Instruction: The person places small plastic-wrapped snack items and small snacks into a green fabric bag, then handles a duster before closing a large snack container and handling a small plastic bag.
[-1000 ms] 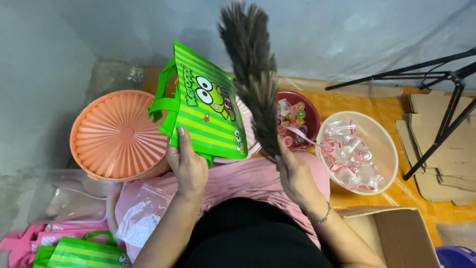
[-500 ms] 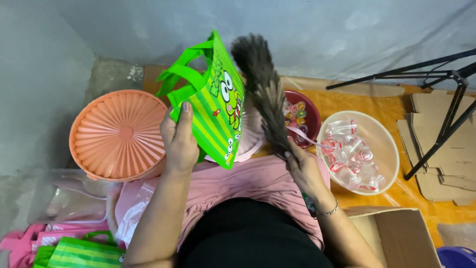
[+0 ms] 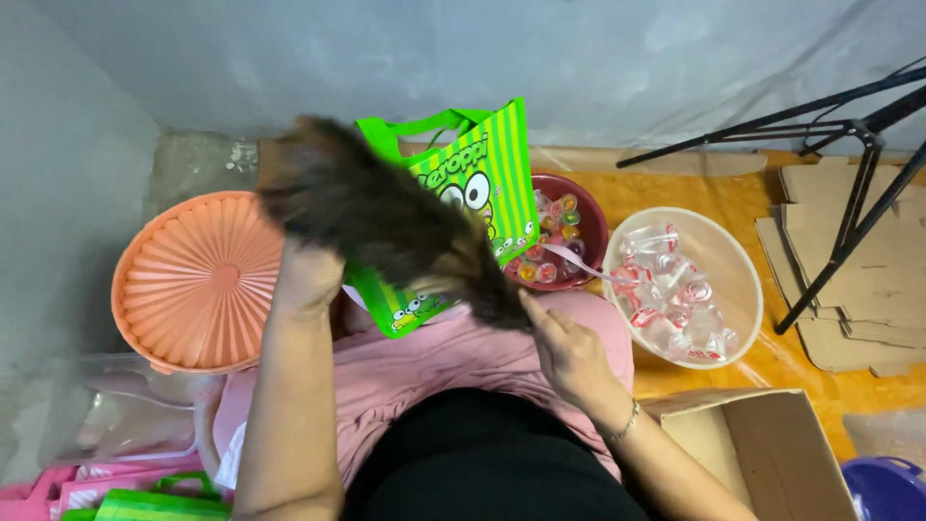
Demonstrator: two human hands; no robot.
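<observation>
The right hand [image 3: 569, 352] is gripping the base of a dark feather duster [image 3: 386, 217], fingers closed around it; the plume is motion-blurred and covering part of the green striped bag [image 3: 482, 183]. The left hand [image 3: 309, 280] is holding the bag above the lap, its fingers hidden, grip unclear. An orange lid [image 3: 193, 280] is lying left.

Even, soft daylight, no glare; feather duster [image 3: 386, 217] motion-blurred at frame centre; faint shadows; corners slightly bent.
</observation>
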